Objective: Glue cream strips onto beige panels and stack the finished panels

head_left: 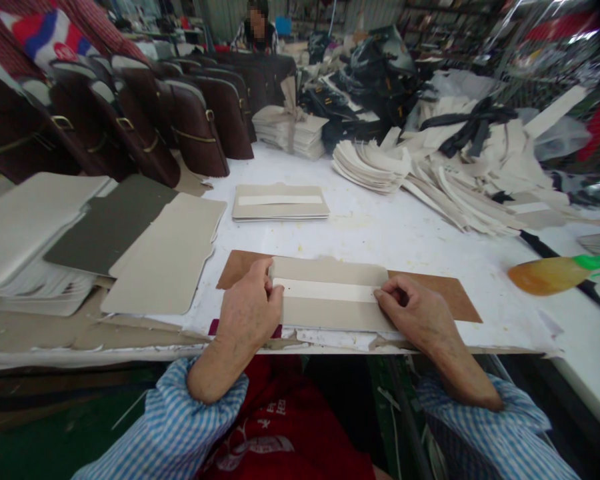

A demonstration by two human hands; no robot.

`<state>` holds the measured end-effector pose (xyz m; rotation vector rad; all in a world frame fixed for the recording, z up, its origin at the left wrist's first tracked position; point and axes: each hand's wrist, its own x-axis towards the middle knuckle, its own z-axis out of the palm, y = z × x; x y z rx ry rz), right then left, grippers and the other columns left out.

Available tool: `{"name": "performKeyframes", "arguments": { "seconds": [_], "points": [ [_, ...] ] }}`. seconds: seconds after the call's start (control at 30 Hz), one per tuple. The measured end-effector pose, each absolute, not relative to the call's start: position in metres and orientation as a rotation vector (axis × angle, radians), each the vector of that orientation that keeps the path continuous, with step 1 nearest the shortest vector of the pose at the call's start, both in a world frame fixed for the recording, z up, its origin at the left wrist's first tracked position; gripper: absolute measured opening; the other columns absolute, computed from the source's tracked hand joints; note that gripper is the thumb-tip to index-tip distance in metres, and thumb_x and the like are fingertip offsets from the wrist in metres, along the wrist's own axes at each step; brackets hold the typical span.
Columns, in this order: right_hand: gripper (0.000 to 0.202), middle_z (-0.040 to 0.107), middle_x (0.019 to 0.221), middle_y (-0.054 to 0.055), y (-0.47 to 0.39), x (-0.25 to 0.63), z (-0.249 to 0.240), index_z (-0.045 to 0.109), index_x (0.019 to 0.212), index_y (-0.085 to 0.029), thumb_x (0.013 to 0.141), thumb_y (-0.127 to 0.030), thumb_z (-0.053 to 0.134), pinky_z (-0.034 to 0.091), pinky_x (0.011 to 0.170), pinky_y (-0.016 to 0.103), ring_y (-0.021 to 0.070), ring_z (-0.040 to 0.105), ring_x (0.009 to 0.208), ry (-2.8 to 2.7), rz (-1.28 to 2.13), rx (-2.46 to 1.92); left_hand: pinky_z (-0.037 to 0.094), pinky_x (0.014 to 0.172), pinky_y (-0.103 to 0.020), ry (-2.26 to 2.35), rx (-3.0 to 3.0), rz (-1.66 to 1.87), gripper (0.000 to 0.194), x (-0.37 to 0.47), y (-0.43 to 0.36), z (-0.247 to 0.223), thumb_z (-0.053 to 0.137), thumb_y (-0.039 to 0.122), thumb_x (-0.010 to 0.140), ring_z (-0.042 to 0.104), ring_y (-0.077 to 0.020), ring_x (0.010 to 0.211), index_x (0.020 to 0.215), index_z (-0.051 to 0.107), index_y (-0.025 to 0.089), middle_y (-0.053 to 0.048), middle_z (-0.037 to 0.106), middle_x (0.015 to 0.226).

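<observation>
At opposite edges, left hand (250,303) and right hand (421,310) hold beige panel (330,315).

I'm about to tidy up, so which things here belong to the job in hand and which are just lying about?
Likely in the job:
beige panel
white strip
brown board beneath
matching stack

Apparently just lying about:
brown bags
tied bundle
black pile

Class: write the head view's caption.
Left hand and right hand touch a narrow white strip across a rectangular beige panel.
</observation>
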<state>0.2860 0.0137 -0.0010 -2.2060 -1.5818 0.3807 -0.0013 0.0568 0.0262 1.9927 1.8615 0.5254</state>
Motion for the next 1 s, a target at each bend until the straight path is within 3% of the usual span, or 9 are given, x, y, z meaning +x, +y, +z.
{"name": "performKeyframes", "arguments": {
  "seconds": [0.67,0.83,1.0],
  "points": [
    [0.04,0.065,0.071,0.002,0.014,0.285,0.001,0.063,0.077,-0.024,0.078,-0.061,0.048,0.037,0.064,0.034,0.0206,0.059,0.066,-1.589,0.395,-2.219,0.054,0.096,-0.039,1.866,2.006,0.423,0.044,0.001,0.057,0.03,0.064,0.017,0.095,0.071,-0.0271,0.106,0.139,0.059,0.016,-0.006,0.074,0.105],
    [0.039,0.065,0.072,0.001,0.014,0.285,0.001,0.063,0.077,-0.024,0.079,-0.06,0.049,0.037,0.065,0.034,0.0198,0.058,0.065,-1.589,0.402,-2.218,0.054,0.095,-0.042,1.86,2.04,0.386,0.039,0.001,0.058,0.029,0.062,0.018,0.096,0.071,-0.0282,0.103,0.135,0.06,0.017,-0.005,0.073,0.105],
    [0.036,0.066,0.074,0.002,0.013,0.288,-0.004,0.065,0.08,-0.023,0.083,-0.056,0.051,0.038,0.065,0.033,0.0202,0.059,0.067,-1.641,0.377,-2.137,0.055,0.092,-0.04,1.806,2.212,0.552,0.038,-0.001,0.057,0.02,0.067,0.015,0.093,0.065,-0.0271,0.106,0.131,0.065,0.014,-0.011,0.065,0.118]
  ]
}}
